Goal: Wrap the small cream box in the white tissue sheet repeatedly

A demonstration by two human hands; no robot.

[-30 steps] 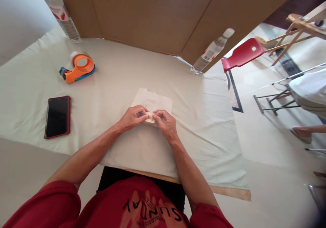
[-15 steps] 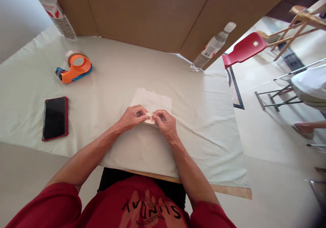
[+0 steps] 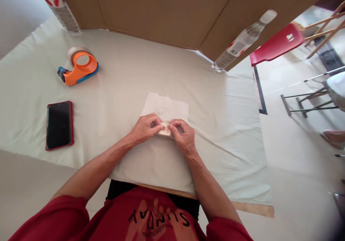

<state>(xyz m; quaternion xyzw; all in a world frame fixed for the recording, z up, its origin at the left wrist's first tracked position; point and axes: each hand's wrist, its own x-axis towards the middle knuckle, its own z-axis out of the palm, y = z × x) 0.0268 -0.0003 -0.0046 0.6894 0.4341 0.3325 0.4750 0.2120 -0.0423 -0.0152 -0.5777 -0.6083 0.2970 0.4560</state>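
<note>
Close together over the near part of a white, tissue-like sheet [image 3: 168, 105], both hands pinch a small cream-coloured piece [image 3: 165, 130]. My left hand [image 3: 147, 128] has thumb and forefinger closed on its left side. On the right side, the thumb and fingers of my right hand [image 3: 184, 135] grip it the same way. The piece looks thin and a little folded, but its kind is too small to make out, and the fingertips partly cover it. The sheet lies flat on the pale tablecloth [image 3: 115, 86].
A red-edged phone [image 3: 59, 125] and an orange tape dispenser [image 3: 81, 68] lie on the left. Behind stands a cardboard panel [image 3: 151, 14], with a water bottle [image 3: 244, 40] at its right and another bottle [image 3: 63, 13] at its left. A red chair [image 3: 279, 45] stands beyond the table.
The view has shifted slightly, so the bottles and chair sit differently in the picture. Both hands stay pinched on the small piece, with only slight finger movement.
</note>
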